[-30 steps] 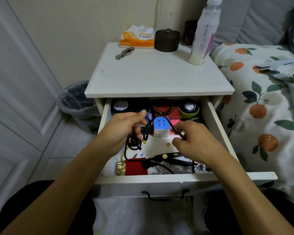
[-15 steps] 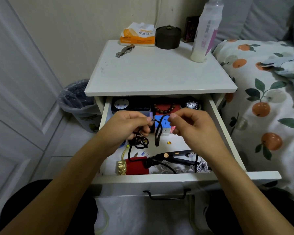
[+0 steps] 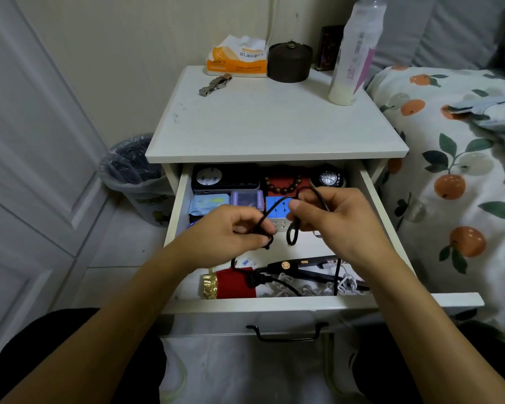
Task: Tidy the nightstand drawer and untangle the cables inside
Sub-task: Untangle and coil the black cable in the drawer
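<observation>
Lower frame: open white drawer (image 3: 303,303) with black handle, front rim near bottom center. Just behind the rim a red pouch (image 3: 236,284), white chain tangle (image 3: 309,287) and a black hair iron (image 3: 312,265). Mid frame, both hands raised over the drawer: left hand (image 3: 228,237) fingers curled, pinching the black cable (image 3: 277,204); right hand (image 3: 338,218) fingers curled, pinching the same cable, small loop hanging below it. Cable arcs between the hands, one strand drops into the drawer front. Behind: cube (image 3: 277,207), bead bracelet (image 3: 283,186), watch (image 3: 328,179). Upper frame, nightstand top (image 3: 274,123): tissue pack (image 3: 236,58), dark jar (image 3: 289,64), bottle (image 3: 353,53).
</observation>
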### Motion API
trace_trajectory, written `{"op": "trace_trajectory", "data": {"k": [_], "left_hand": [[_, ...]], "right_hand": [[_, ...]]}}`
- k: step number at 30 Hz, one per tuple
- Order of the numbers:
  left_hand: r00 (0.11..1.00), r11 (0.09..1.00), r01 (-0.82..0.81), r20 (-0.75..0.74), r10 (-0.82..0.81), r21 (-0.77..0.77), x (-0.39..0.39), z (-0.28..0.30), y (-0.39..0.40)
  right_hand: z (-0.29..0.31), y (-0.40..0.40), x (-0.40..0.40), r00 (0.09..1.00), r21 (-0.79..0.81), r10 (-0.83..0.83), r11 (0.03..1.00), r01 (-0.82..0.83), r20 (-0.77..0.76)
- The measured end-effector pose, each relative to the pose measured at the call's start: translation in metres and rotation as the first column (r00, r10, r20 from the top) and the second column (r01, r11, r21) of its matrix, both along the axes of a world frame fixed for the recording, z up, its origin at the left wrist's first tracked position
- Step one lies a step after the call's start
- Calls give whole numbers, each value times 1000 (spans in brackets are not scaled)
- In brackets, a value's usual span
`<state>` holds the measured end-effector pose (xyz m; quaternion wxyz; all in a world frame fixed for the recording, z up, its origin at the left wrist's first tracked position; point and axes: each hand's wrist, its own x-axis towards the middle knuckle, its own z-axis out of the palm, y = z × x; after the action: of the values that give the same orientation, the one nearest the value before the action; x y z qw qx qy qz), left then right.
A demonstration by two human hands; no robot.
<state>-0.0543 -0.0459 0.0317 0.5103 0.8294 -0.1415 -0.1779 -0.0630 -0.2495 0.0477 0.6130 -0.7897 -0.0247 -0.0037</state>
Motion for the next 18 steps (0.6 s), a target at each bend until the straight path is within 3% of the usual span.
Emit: {"op": "trace_trajectory", "data": {"k": [3, 6, 9, 11, 13, 16, 18], "left_hand": [[988, 987, -152, 11, 152, 60, 0, -4, -2], [949, 952, -307, 76, 306, 3, -1, -4, -3], [923, 932, -349, 136, 359, -94, -5, -4, -9], [912, 920, -358, 150, 381, -157, -8, -3, -12], [907, 905, -360, 143, 396, -227, -8, -1, -13], [908, 910, -341, 168, 384, -234, -7, 3, -10], [924, 923, -300, 169, 344, -240, -8, 4, -9]], "right_hand": [[-3, -4, 2, 997, -60, -56, 997, 53, -48], [-5, -8, 1, 999, -322, -34, 946, 31, -4], [-5, -4, -4, 969, -675, 194, 737, -43, 150], [-7, 1, -3, 921, -777, 344, 624, -79, 183], [-9, 4, -3, 899, -760, 388, 642, -105, 204], [-9, 6, -3, 909, -511, 307, 850, -128, 282], [-7, 7, -4, 942, -329, 218, 936, -127, 256]]}}
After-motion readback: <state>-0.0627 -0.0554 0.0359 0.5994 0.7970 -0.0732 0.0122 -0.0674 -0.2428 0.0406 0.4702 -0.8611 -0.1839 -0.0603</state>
